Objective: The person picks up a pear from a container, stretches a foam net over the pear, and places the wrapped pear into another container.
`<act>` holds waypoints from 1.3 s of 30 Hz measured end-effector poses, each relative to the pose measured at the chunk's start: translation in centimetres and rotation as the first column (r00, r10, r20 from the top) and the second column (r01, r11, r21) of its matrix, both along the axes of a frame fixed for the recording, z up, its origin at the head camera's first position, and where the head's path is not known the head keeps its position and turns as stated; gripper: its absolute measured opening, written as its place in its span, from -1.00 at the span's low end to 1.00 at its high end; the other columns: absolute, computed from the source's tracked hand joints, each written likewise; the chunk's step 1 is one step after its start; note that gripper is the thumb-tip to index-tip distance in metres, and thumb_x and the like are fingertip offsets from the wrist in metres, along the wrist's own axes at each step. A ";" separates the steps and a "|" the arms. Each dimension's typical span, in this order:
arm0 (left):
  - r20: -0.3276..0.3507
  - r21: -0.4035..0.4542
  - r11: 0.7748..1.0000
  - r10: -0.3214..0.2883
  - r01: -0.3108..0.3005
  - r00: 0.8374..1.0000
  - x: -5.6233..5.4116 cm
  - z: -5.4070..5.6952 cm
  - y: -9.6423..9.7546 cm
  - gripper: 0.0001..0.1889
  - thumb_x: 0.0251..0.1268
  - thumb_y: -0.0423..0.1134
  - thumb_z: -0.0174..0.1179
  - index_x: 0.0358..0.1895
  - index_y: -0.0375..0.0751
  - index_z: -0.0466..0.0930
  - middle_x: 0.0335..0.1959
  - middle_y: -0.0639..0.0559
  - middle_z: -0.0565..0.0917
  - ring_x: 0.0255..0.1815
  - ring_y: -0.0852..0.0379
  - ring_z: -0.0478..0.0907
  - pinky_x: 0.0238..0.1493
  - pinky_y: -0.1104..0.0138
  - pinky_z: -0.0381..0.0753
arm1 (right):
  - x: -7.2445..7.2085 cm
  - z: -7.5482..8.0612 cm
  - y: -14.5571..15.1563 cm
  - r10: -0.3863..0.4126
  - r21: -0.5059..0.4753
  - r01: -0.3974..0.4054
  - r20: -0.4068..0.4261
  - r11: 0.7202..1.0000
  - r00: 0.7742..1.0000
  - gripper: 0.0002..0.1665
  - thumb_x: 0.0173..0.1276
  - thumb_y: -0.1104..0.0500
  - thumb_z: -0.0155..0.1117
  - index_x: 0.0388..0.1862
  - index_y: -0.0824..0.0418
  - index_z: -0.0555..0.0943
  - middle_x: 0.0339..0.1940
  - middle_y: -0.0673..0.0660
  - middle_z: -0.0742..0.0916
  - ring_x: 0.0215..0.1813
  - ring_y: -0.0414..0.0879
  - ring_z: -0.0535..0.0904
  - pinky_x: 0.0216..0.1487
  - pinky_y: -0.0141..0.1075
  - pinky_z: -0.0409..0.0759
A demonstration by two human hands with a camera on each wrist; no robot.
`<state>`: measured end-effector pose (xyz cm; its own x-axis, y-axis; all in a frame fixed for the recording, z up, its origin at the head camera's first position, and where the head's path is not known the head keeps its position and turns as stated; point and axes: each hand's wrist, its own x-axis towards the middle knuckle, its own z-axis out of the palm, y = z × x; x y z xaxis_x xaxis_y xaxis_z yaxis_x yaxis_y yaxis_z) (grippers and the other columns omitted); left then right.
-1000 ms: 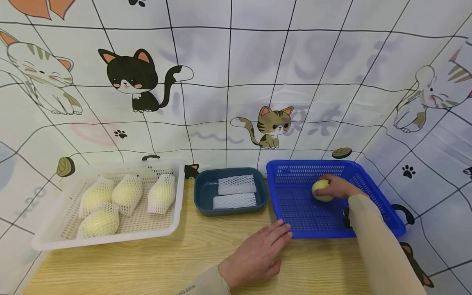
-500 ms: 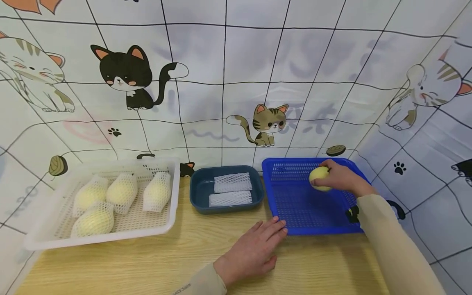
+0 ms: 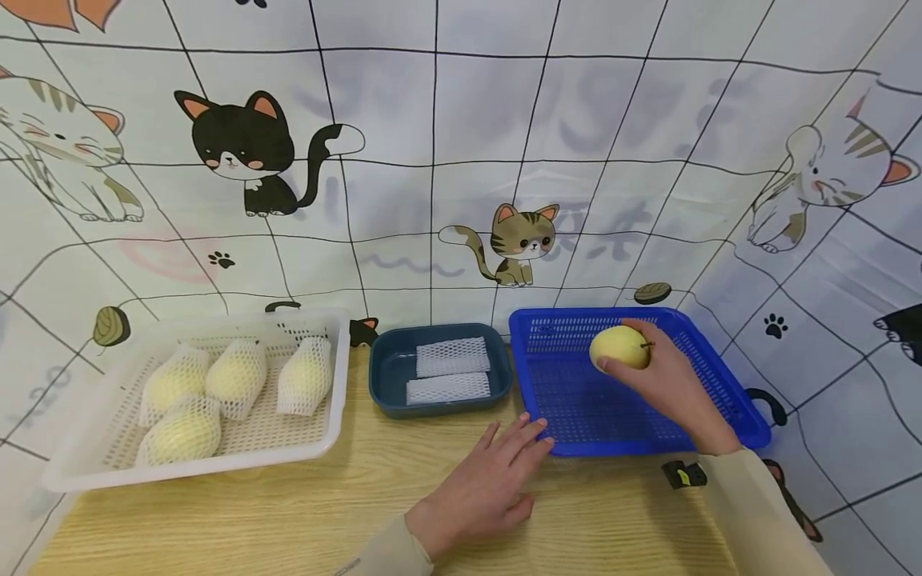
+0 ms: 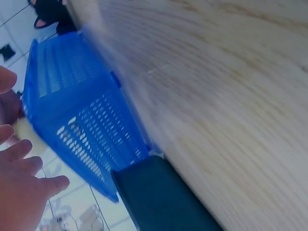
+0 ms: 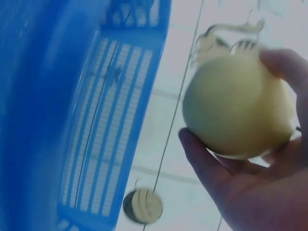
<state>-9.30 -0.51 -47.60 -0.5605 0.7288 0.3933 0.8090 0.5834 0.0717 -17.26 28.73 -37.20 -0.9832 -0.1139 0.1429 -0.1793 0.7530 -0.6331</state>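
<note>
My right hand [image 3: 677,388] grips a pale yellow pear [image 3: 618,347], thumb on the near side, fingers round the back. Its dark stem points right, towards the palm. The pear is held up over the blue basket [image 3: 576,412]; in the right wrist view the basket's slotted wall lies left of the pear [image 5: 236,106]. My left hand [image 3: 479,492] is spread with fairly straight fingers at the basket's front left corner; whether the fingertips touch the rim I cannot tell. In the left wrist view several fingers [image 4: 31,166] show at the left edge.
A dark teal tray [image 3: 392,404] with two flat white foam nets [image 3: 452,357] stands in the middle. Left of it is a white basket [image 3: 288,452] holding several net-wrapped pears [image 3: 178,432]. A cat-printed sheet [image 3: 396,200] rises behind the wooden table [image 3: 288,512].
My right hand has lifted the pear off the blue basket's floor and brought it nearer, turning so the stem shows. The left hand has shifted slightly left, as has the whole view.
</note>
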 end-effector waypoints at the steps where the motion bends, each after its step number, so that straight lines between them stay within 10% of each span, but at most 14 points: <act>1: 0.014 0.030 1.000 0.005 -0.005 1.000 0.0 0.2 -0.3 -0.24 0.35 -0.02 0.34 0.54 -0.17 0.28 0.60 -0.10 0.26 0.63 -0.11 0.14 0.45 -0.13 0.35 | 0.4 -0.1 -0.4 -0.007 -0.024 0.006 -0.012 1.000 1.000 0.03 0.43 -0.13 0.39 0.61 0.35 0.15 0.35 0.47 0.46 0.10 0.31 0.57 -0.12 0.02 0.64; 11: 0.127 0.415 0.894 0.129 -0.171 0.983 -1.1 1.9 -6.2 -0.34 0.29 -0.29 0.35 0.45 -0.29 0.37 0.41 -0.13 0.45 0.52 -0.20 0.33 0.45 -0.07 0.36 | 4.7 -0.4 -5.8 0.057 -0.170 -0.070 -0.079 0.983 0.995 -0.11 0.35 0.02 0.51 0.50 0.24 0.28 0.29 0.31 0.54 0.04 0.12 0.59 -0.15 -0.26 0.66; 23: 0.330 0.532 0.751 0.241 -0.391 0.912 -0.3 0.5 -10.6 -0.42 0.29 -0.36 0.37 0.38 -0.22 0.47 0.36 -0.12 0.51 0.37 -0.14 0.50 0.23 -0.08 0.57 | 7.7 -5.3 -12.5 0.303 -0.138 -0.335 -0.209 0.932 0.930 -0.08 0.13 0.04 0.67 0.46 -0.02 0.44 0.30 0.02 0.59 0.11 -0.13 0.57 -0.04 -0.23 0.67; 39: 0.381 0.539 0.696 0.301 -0.474 0.874 0.6 -0.5 -12.5 -0.50 0.28 -0.37 0.34 0.29 -0.26 0.55 0.30 -0.16 0.58 0.33 -0.11 0.53 0.30 -0.05 0.52 | 7.1 -10.7 -18.6 0.486 0.030 -0.487 0.035 0.873 0.873 -0.16 0.17 -0.05 0.62 0.35 0.17 0.48 0.21 0.01 0.61 0.05 -0.15 0.58 0.00 -0.19 0.64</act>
<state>-8.73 -12.97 -48.14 -0.8762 0.0823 0.4748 0.4232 0.6027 0.6765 -10.12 10.14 -47.87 -0.8051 -0.5838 0.1053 -0.5136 0.5972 -0.6161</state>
